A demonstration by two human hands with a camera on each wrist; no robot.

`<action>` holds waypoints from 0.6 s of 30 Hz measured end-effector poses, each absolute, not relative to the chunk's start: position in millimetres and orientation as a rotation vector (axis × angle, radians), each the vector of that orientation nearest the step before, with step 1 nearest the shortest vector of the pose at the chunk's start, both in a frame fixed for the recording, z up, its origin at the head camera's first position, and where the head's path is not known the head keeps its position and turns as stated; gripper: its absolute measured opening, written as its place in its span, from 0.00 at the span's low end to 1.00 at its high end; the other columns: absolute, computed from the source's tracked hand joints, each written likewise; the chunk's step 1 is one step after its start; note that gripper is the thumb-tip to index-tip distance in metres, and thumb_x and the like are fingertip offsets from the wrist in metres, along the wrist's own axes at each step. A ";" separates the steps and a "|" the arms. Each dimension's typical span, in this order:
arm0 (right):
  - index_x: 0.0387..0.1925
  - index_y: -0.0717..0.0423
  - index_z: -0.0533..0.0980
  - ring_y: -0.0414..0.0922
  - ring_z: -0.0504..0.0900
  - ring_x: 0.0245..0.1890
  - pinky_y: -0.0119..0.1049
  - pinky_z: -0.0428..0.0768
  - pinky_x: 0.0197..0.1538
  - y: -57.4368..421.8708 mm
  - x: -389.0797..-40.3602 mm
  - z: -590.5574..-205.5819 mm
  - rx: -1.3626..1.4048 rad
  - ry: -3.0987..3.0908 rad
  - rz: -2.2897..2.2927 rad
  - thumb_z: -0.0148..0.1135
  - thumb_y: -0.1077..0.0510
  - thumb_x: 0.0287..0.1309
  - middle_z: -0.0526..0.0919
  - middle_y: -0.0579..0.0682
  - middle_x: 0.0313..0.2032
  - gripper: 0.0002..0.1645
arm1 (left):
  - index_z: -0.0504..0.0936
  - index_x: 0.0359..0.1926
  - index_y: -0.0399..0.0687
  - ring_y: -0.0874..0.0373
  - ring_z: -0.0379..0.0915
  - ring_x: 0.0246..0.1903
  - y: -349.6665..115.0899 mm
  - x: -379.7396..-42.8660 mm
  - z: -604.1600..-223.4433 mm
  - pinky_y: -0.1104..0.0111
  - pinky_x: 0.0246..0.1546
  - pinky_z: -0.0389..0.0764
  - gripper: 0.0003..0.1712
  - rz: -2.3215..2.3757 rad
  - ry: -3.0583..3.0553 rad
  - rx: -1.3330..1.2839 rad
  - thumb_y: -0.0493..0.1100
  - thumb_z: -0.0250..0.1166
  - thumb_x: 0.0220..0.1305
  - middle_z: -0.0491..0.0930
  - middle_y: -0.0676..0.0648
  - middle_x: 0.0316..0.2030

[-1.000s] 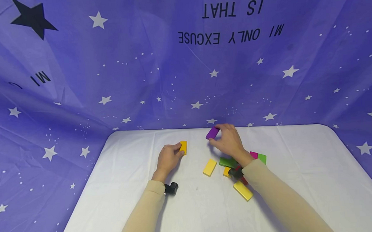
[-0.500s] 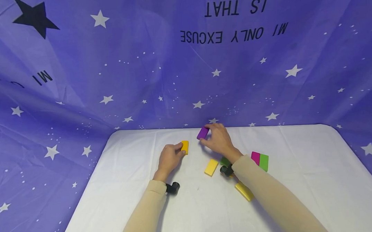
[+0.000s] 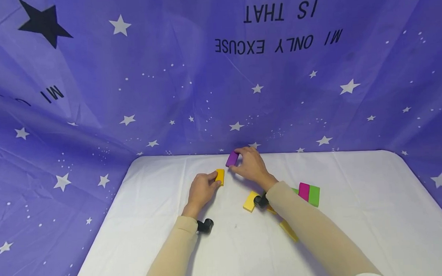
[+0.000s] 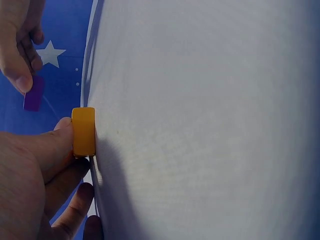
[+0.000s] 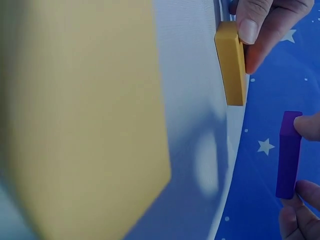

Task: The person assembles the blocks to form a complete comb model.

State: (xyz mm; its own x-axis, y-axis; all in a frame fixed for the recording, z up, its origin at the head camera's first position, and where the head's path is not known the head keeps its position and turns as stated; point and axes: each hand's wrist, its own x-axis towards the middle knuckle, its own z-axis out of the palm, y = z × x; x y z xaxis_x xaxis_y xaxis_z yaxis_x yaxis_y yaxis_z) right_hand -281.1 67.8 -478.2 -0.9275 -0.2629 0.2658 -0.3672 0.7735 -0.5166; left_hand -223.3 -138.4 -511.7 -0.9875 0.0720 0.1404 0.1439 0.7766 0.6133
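My left hand (image 3: 201, 190) pinches an orange block (image 3: 220, 177) between thumb and fingers, close over the white tabletop. In the left wrist view the block (image 4: 83, 132) stands with its narrow side toward the camera. My right hand (image 3: 251, 165) holds a purple block (image 3: 232, 158) by its two ends, up near the table's far edge. It sits just behind and to the right of the orange block, with a gap between the two. The right wrist view shows thumb and fingertips at opposite ends of the purple block (image 5: 288, 157).
Under and beside the right forearm lie a pale yellow block (image 3: 250, 201), another yellow block (image 3: 288, 231), a magenta block (image 3: 303, 191) and a light green block (image 3: 314, 195). The sleeve partly covers others. A starry purple cloth (image 3: 185, 82) hangs behind the white table (image 3: 237, 252).
My right hand has moved left with the purple block, bringing it closer to the orange one. My left hand keeps its grip and has hardly moved.
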 end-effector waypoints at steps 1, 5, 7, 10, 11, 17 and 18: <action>0.59 0.62 0.79 0.59 0.74 0.63 0.50 0.67 0.70 66.2 -282.2 -479.0 0.499 -2.792 0.872 0.76 0.46 0.47 0.82 0.60 0.55 0.39 | 0.83 0.58 0.45 0.42 0.77 0.55 -138.7 -223.3 -512.0 0.50 0.60 0.74 0.24 -1.000 -2.857 -0.176 0.45 0.72 0.63 0.84 0.40 0.52; 0.59 0.61 0.79 0.60 0.74 0.63 0.50 0.66 0.71 60.4 -285.8 -482.3 0.499 -2.805 0.878 0.77 0.46 0.48 0.82 0.60 0.56 0.39 | 0.83 0.59 0.45 0.43 0.77 0.55 -139.1 -222.9 -512.9 0.50 0.60 0.74 0.24 -0.995 -2.862 -0.179 0.45 0.72 0.63 0.84 0.40 0.52; 0.58 0.61 0.79 0.59 0.75 0.61 0.50 0.68 0.70 57.8 -287.2 -484.7 0.505 -2.803 0.883 0.77 0.46 0.48 0.82 0.59 0.56 0.38 | 0.83 0.59 0.44 0.42 0.77 0.55 -138.9 -222.4 -513.4 0.50 0.60 0.74 0.24 -0.998 -2.862 -0.180 0.45 0.72 0.63 0.84 0.40 0.52; 0.58 0.61 0.80 0.57 0.76 0.59 0.49 0.71 0.67 54.1 -289.1 -487.0 0.521 -2.790 0.900 0.78 0.46 0.48 0.83 0.59 0.55 0.38 | 0.83 0.59 0.44 0.42 0.77 0.54 -138.5 -221.6 -513.1 0.50 0.60 0.75 0.24 -1.000 -2.859 -0.185 0.45 0.72 0.63 0.85 0.40 0.51; 0.58 0.61 0.80 0.57 0.76 0.58 0.48 0.71 0.66 52.9 -289.9 -487.5 0.524 -2.788 0.903 0.78 0.46 0.48 0.83 0.58 0.55 0.37 | 0.83 0.59 0.44 0.42 0.78 0.54 -138.5 -221.4 -512.8 0.50 0.59 0.75 0.24 -0.999 -2.857 -0.189 0.45 0.72 0.63 0.85 0.40 0.51; 0.57 0.61 0.80 0.55 0.77 0.57 0.46 0.73 0.64 46.7 -295.2 -486.5 0.549 -2.799 0.881 0.77 0.45 0.48 0.83 0.57 0.55 0.37 | 0.83 0.58 0.43 0.42 0.78 0.52 -138.9 -221.1 -511.8 0.50 0.58 0.76 0.24 -0.990 -2.838 -0.204 0.44 0.72 0.63 0.85 0.40 0.50; 0.57 0.61 0.80 0.55 0.77 0.56 0.46 0.73 0.64 45.9 -296.5 -486.3 0.553 -2.804 0.873 0.77 0.45 0.48 0.83 0.57 0.55 0.37 | 0.83 0.59 0.43 0.42 0.78 0.52 -139.0 -221.4 -511.7 0.50 0.57 0.76 0.24 -0.988 -2.837 -0.204 0.44 0.72 0.62 0.85 0.40 0.50</action>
State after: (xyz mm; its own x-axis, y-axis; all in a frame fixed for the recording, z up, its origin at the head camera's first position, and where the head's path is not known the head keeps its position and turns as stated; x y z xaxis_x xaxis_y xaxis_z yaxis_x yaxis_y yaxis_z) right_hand -296.5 45.9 -486.3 -0.9201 -0.3006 0.2511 -0.3900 0.7622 -0.5166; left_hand -221.4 -139.0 -511.7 -0.9824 0.0843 0.1669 0.1698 0.7763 0.6070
